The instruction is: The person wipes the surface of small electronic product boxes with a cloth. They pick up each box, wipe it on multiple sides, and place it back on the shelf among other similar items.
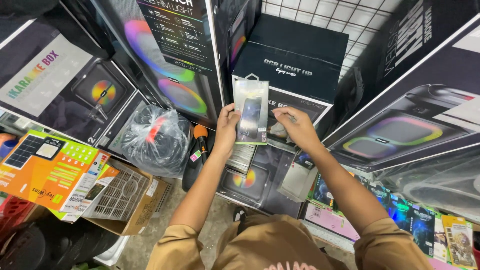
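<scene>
Tan sleeves point(260, 245) nearest camera. Left hand point(226, 127) grips flat phone-accessory packet point(251, 112) by left edge, upright before black speaker boxes point(290, 65). Right hand point(297, 125) grip closed, pinching small item beside packet; item unclear. Stack of similar packets point(243, 158) below left hand.

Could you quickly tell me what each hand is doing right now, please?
Left hand: closed on the flat phone-accessory packet.
Right hand: fingers curled at the packet's right edge; grip cannot be told.

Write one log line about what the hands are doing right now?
left hand: holds flat phone-accessory packet upright | right hand: at packet's right edge | behind: black speaker box
</scene>
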